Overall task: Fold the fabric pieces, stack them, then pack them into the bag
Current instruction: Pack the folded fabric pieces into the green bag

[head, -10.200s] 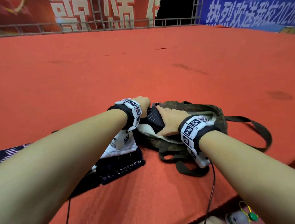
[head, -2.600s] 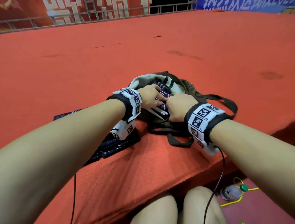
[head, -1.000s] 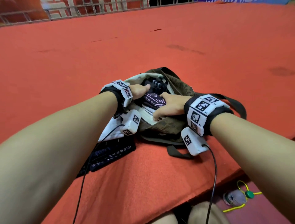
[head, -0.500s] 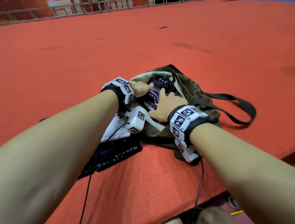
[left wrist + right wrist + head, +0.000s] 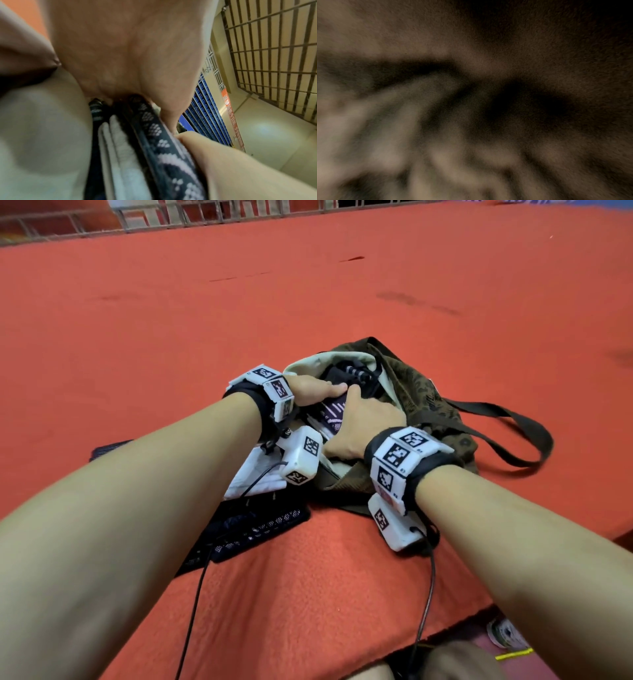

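An olive camouflage bag [image 5: 421,392] with a cream lining [image 5: 42,135] lies open on the red carpet. A stack of folded fabric [image 5: 330,412], dark with pale patterns and white layers, sits in its mouth. My left hand [image 5: 322,390] grips the stack's left side, with the thumb over the top edge of the stack [image 5: 145,155]. My right hand [image 5: 356,419] holds the right side, thumb on top and fingers hidden inside the bag. Deeper inside the bag lies a dark item [image 5: 356,373]. The right wrist view is dark and blurred.
More folded pieces lie left of the bag: a white one [image 5: 253,477] on a dark patterned one [image 5: 253,529]. The bag's strap [image 5: 527,436] loops out to the right. The carpeted platform's edge [image 5: 455,628] runs at lower right, with a bottle [image 5: 507,638] below.
Both hands have slid the fabric stack deeper into the bag's mouth. My right hand has shifted from lying on top of the stack to holding its right side.
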